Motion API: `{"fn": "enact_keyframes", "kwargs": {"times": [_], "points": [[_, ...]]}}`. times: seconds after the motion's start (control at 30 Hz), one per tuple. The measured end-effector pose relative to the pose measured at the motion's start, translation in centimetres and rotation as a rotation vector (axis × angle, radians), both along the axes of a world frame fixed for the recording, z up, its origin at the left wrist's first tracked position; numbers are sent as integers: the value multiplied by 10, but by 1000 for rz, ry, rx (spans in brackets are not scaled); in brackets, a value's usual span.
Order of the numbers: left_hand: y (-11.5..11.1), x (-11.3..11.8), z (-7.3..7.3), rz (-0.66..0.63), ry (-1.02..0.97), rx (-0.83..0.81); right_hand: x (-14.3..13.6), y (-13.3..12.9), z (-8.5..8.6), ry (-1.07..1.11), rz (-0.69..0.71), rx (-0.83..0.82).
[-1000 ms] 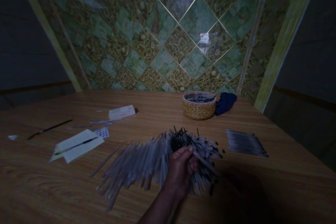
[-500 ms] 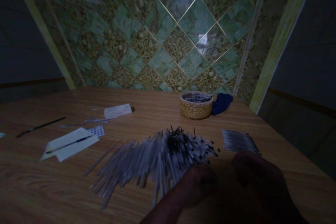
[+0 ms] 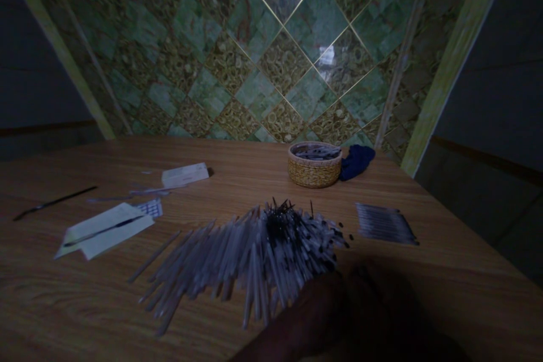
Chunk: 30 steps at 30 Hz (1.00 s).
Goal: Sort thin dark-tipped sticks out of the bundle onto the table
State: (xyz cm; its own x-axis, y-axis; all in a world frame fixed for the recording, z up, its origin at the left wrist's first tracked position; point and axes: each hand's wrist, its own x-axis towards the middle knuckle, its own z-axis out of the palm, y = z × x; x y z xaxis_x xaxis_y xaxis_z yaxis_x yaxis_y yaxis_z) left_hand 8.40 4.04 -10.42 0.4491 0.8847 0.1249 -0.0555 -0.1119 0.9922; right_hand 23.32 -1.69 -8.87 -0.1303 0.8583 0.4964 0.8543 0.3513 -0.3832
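A large fanned pile of thin clear sticks with dark tips (image 3: 237, 254) lies on the wooden table. My left hand (image 3: 318, 305) is at the pile's lower right edge, dark and blurred. Close beside it on the right is my right hand (image 3: 382, 300), in deep shadow. The fingers of both hands are too dark to make out, and so is anything between them. Beyond my right hand, a neat flat row of similar sticks (image 3: 385, 223) lies on the table.
A round woven basket (image 3: 314, 172) holding more sticks stands at the back, against a dark blue cloth (image 3: 357, 162). To the left are a white box (image 3: 185, 175), a folded paper (image 3: 108, 231) with a dark pen on it, and another dark pen (image 3: 57, 202).
My right hand has moved left, away from the neat row and in beside my left hand. The view has shifted slightly.
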Motion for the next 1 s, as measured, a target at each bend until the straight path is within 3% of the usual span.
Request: {"fn": "enact_keyframes", "kwargs": {"times": [0.2,0.4,0.7,0.83,0.93,1.0], "points": [[-1,2,14,-127,302,312,15,20,-15,95,101,-112],[-2,2,18,-110,340,378,9,29,-23,84,65,-54],[3,1,32,-63,139,197,12,47,3,235,177,-214],[3,-1,37,-71,8,54,11,44,13,487,222,-218],[7,-7,38,5,-109,-109,12,44,19,653,179,-220],[12,-13,40,65,-240,-191,14,46,18,577,192,-273]]}}
